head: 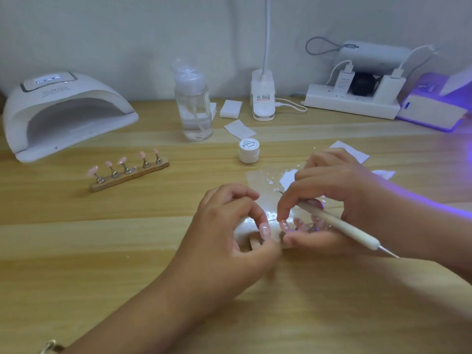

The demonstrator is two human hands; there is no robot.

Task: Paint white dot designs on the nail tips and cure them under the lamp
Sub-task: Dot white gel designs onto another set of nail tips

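Note:
My left hand (224, 226) pinches the left end of a wooden nail-tip holder (258, 242) at table centre; a pink nail tip (264, 229) shows by my fingertips. My right hand (332, 192) grips a white dotting tool (339, 224), its upper metal point near the palette, while its fingers rest on the holder's right side over further pink tips (284, 226) with white dots. A clear palette sheet (270, 180) with white paint smears lies just behind my hands. A second wooden holder (129, 172) with several pink tips stands to the left. The white curing lamp (63, 113) sits far left.
A small white paint jar (249, 150) stands behind the palette. A clear pump bottle (192, 100), white sponge blocks (231, 108), a desk lamp base (263, 98), a power strip (352, 103) and a purple-lit device (434, 108) line the back. Paper pieces (350, 152) lie at right.

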